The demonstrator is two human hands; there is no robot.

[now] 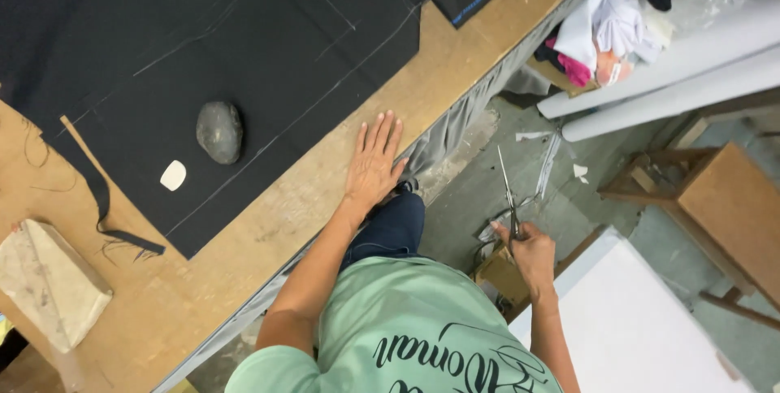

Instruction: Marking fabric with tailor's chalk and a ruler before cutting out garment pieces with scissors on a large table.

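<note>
Long silver metal scissors (509, 198) sit in your right hand (532, 251), fingers curled around handles, blades pointing up and away, held off table edge above grey floor. Your left hand (372, 164) lies flat, fingers spread open, holding nothing, palm pressed on brown wooden worktable (268, 230) just beside black chalk-marked fabric (203, 43). Dark rounded stone (219, 131) rests on that fabric, small white chalk piece (173, 175) near it. Pale stone block (49, 283) sits at table's left end.

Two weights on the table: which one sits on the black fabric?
The dark rounded stone sits on the black fabric, beside a white chalk piece. The pale wedge-shaped block rests on the bare table, off the cloth.
</note>
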